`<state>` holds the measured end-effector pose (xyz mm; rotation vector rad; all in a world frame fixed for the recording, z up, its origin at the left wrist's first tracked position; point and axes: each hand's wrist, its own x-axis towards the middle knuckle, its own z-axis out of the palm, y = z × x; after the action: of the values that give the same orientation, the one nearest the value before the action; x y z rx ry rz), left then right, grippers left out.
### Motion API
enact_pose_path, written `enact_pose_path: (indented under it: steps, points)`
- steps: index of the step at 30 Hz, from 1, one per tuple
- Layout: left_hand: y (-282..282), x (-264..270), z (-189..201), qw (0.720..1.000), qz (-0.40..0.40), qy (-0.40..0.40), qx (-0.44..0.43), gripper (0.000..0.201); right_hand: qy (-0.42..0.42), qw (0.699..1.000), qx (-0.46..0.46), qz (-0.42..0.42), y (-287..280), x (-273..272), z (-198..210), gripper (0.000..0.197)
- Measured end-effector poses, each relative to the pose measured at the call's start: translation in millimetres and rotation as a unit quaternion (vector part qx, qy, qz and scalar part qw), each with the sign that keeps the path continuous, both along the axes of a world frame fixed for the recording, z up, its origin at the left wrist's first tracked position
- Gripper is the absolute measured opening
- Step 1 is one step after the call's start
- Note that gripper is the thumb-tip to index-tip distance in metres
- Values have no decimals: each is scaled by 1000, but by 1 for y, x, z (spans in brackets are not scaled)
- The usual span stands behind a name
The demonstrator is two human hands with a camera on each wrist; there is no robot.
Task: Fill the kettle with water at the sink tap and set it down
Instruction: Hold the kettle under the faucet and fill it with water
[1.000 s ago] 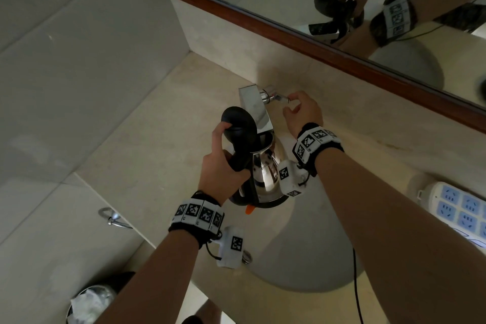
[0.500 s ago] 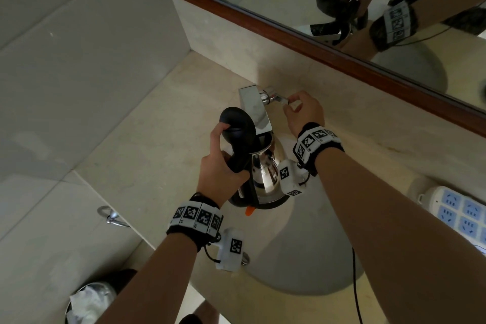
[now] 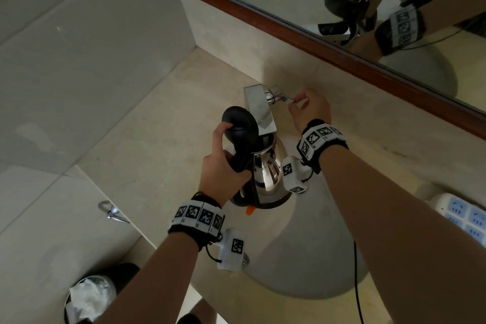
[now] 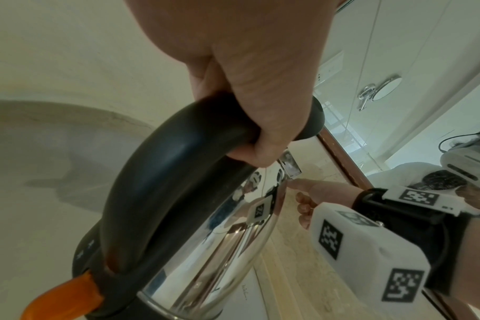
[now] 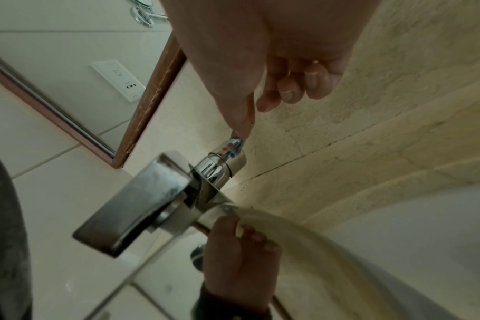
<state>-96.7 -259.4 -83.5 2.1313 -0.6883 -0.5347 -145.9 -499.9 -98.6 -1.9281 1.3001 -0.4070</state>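
A shiny steel kettle (image 3: 268, 176) with a black handle (image 4: 162, 186) and its black lid (image 3: 238, 123) flipped up hangs under the square chrome tap spout (image 3: 259, 109) over the sink basin (image 3: 310, 252). My left hand (image 3: 223, 166) grips the handle (image 3: 243, 155). My right hand (image 3: 309, 109) pinches the thin tap lever (image 3: 285, 99) behind the spout; in the right wrist view thumb and forefinger close on the lever (image 5: 237, 140) above the red and blue dots. Whether water runs I cannot tell.
A wood-framed mirror (image 3: 328, 37) runs along the wall behind the tap. A white power strip (image 3: 462, 216) lies on the counter (image 3: 147, 150) at the right. A bin with tissue (image 3: 89, 297) stands on the floor lower left, beside a chrome wall hook (image 3: 111, 212).
The kettle and both hands stay nearly as they were; the right hand's fingers have shifted slightly on the tap lever.
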Motion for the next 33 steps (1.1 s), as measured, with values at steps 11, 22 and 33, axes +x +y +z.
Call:
enact_pose_path:
  steps: [11,22,33]
  points:
    - [1,2,-4,1000,-12,-5,12,101,0,1000,8,0,0,-1,0,12]
    - [5,5,-5,1000,-8,-15,12,101,12,1000,26,-12,-1,0,2,12]
    - [4,2,-8,1000,-16,-9,21,101,6,1000,26,-16,-1,-2,3,8]
